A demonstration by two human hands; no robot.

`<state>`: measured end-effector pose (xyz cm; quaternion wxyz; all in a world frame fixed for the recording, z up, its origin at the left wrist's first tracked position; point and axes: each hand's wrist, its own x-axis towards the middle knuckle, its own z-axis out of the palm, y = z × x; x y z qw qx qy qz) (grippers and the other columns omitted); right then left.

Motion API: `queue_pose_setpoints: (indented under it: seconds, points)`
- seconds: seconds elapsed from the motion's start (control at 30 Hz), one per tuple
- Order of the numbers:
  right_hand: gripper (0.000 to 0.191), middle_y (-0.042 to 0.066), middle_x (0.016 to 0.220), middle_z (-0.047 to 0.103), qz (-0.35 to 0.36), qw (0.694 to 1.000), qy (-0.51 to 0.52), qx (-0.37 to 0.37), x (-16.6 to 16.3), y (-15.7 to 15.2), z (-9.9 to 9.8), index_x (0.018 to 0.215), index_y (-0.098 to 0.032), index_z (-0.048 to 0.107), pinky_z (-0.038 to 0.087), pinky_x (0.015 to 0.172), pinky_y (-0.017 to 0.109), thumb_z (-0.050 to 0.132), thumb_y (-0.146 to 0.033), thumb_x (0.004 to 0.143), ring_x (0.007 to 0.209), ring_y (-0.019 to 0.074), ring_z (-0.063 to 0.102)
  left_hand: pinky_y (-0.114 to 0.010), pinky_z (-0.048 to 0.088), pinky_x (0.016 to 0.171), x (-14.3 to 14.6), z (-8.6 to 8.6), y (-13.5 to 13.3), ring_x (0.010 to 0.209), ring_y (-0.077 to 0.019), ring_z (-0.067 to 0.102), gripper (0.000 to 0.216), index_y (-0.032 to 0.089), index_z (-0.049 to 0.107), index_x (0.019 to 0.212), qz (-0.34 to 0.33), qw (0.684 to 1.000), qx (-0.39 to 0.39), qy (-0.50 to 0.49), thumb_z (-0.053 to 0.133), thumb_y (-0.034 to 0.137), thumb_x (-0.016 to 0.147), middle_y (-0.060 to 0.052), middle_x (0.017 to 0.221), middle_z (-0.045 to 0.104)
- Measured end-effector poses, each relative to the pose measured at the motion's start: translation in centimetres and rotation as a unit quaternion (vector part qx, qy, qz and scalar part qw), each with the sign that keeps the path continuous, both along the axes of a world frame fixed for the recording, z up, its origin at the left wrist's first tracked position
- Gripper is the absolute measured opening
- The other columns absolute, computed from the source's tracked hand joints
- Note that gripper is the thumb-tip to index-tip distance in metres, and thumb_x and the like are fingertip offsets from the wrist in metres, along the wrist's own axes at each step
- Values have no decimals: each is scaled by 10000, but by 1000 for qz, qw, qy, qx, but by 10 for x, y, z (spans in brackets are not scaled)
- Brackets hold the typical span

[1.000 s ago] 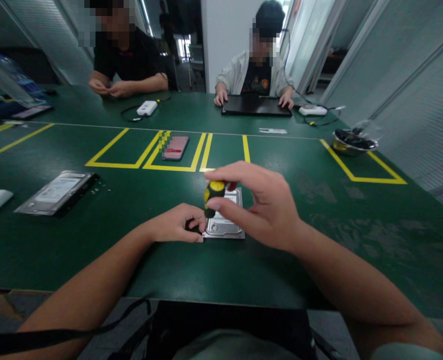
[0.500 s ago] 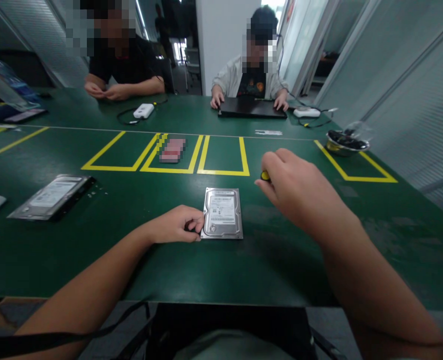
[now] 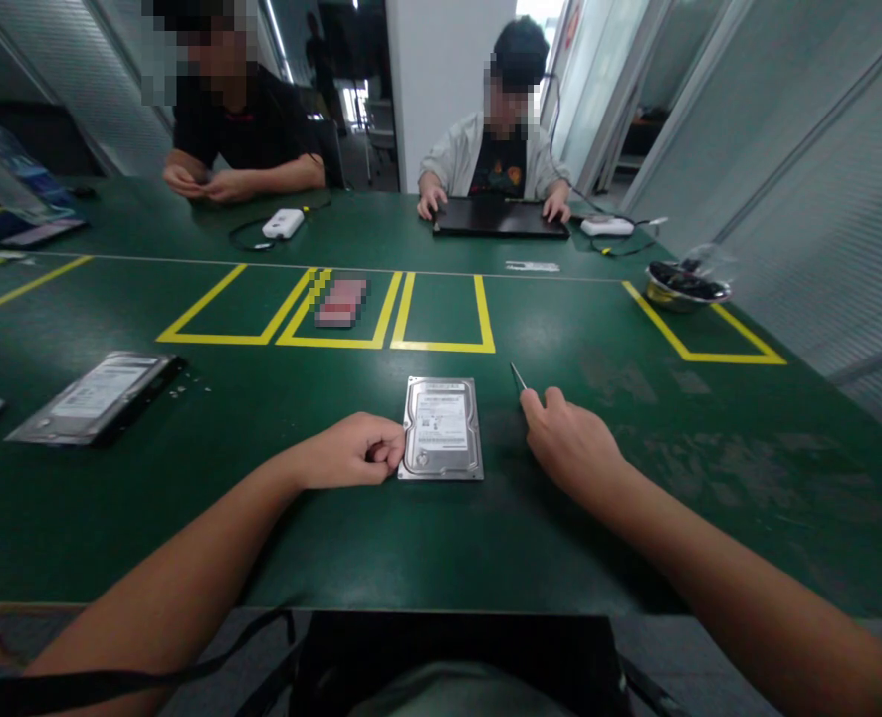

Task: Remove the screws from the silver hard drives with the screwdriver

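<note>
A silver hard drive (image 3: pixel 441 430) with a white label lies flat on the green table in front of me. My left hand (image 3: pixel 362 450) is closed at its left edge, fingers curled and touching the drive's side. To the right of the drive, my right hand (image 3: pixel 566 430) is closed around a screwdriver (image 3: pixel 517 376). Only the thin metal shaft shows, pointing up and to the left, apart from the drive; the palm hides the handle.
A second hard drive (image 3: pixel 102 396) lies to the left, with small bits beside it. Yellow tape frames (image 3: pixel 445 348) mark the table; one holds a blurred pink item (image 3: pixel 340 302). A bowl of dark items (image 3: pixel 687 284) stands at right. Two people sit opposite, one holding a black laptop (image 3: pixel 501 218).
My right hand has come down and turned, so the screwdriver's shaft now shows instead of its yellow-and-black handle end. My left hand stays at the hard drive's edge.
</note>
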<state>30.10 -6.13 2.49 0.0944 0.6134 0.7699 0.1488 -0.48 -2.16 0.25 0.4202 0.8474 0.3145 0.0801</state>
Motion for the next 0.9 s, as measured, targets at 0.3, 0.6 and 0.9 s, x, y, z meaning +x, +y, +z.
queue_pose_setpoints:
  seconds: [0.3,0.6,0.9]
  points:
    - [240,125,880,655,-91,991,77,-65,10,21,0,1134,-151,478,513,609,352,377,-248,939,791,308,703,-204,344,578,1,2,-1,606,-85,456,84,149,584,742,0,1000,4,2,542,82,714,44,655,500]
    - [244,157,928,665,-106,988,63,-87,7,22,8,1132,-129,522,538,696,355,389,-216,947,865,290,707,-204,341,589,0,1,0,612,-87,457,85,150,585,746,-5,1000,6,-4,543,87,707,38,661,505]
    - [278,156,931,662,-113,989,58,-82,8,31,8,1135,-130,530,536,684,360,339,-128,933,863,289,711,-207,353,607,0,2,0,629,-93,471,76,154,583,750,-9,1000,11,4,546,93,724,34,675,513]
